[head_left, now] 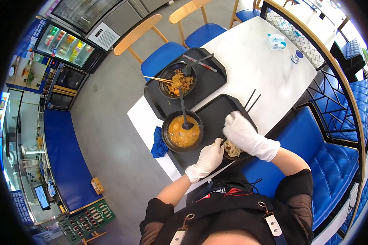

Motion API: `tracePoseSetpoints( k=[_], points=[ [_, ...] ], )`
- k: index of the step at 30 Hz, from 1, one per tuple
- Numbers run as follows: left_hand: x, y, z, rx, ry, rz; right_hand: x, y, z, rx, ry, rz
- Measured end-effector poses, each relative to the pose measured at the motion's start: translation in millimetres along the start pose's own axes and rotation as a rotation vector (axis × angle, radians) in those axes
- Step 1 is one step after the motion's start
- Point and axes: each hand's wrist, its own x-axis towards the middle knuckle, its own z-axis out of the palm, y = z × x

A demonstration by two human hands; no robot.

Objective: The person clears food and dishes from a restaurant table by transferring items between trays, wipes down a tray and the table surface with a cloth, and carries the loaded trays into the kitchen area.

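Observation:
My right hand (pixel 243 132), in a white glove, holds a pair of black chopsticks (pixel 249 101) over the near black tray (pixel 216 112). Their tips reach down to a small clump of pale noodles (pixel 232 149) at the tray's near corner. My left hand (pixel 208 158), also gloved, rests beside those noodles at the tray's edge, fingers bent; what it grips is hidden. A black bowl of orange soup (pixel 182 131) with a black ladle (pixel 184 111) stands on the same tray. A second bowl of noodles (pixel 177 80) sits on the far tray (pixel 210 77).
A blue cloth (pixel 158 143) lies at the white table's left edge. A tissue pack (pixel 277 41) and small round lid (pixel 297 56) lie far right. Wooden chairs with blue seats (pixel 164 56) stand beyond. A blue bench (pixel 315 151) is on my right, drink fridges at left.

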Motion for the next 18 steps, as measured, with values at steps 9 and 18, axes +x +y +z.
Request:
tracePoseSetpoints(
  k=[9,18],
  points=[
    [45,-82,-81,-0.361,0.459,-0.072,67,86,68,0.489,0.110,0.447],
    [104,-177,-120,-0.716,0.557,-0.469,176,171,155,0.469,0.327,0.724]
  ],
)
